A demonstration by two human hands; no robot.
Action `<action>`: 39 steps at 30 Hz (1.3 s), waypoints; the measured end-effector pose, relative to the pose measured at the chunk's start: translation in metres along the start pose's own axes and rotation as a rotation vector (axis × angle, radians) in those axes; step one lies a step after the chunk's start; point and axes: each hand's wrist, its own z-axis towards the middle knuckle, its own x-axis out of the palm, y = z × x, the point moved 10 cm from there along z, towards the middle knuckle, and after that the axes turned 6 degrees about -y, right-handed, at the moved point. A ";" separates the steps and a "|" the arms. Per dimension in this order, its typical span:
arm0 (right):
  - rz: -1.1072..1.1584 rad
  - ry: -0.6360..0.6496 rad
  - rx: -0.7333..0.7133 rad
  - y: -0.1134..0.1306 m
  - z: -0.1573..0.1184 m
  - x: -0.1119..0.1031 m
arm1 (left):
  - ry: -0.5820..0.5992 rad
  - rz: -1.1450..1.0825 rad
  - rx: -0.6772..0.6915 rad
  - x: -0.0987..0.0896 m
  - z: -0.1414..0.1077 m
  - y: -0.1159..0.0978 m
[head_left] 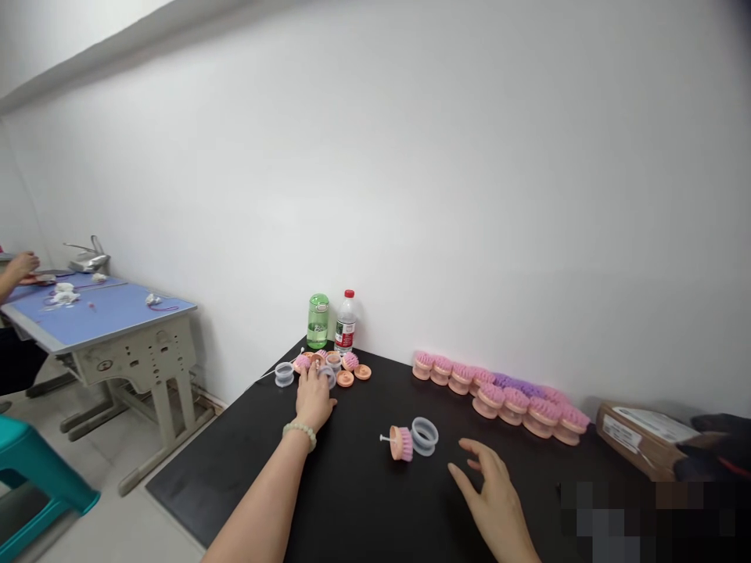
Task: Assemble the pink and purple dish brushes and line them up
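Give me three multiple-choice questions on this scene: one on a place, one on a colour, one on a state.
1. Where does the loose pink brush lie?
A) On the blue-topped desk
B) In the cardboard box
C) On the black table, beside a clear plastic ring

2. What colour is the cap of the plastic bottle?
A) Red
B) Blue
C) Green

3. What does the right hand hold?
A) The pink brush
B) Nothing
C) The plastic bottle

1 C: it lies on its side by the ring.
2 A: the cap shows red.
3 B: its open fingers are empty.
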 end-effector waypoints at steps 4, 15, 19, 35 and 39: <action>-0.024 0.009 -0.222 0.044 -0.013 -0.001 | 0.097 -0.049 0.099 0.009 -0.012 -0.026; -0.023 0.479 -0.438 0.122 -0.063 0.036 | 0.090 -0.359 0.392 -0.008 -0.045 -0.092; 0.032 0.648 -0.562 0.155 -0.080 0.039 | 0.104 -0.509 0.446 -0.009 -0.057 -0.107; 0.221 0.631 -0.170 0.107 -0.049 0.022 | 0.276 -0.681 0.363 0.025 -0.053 -0.180; 0.476 0.352 0.140 0.056 -0.010 -0.007 | 0.318 -0.768 0.303 0.030 -0.054 -0.180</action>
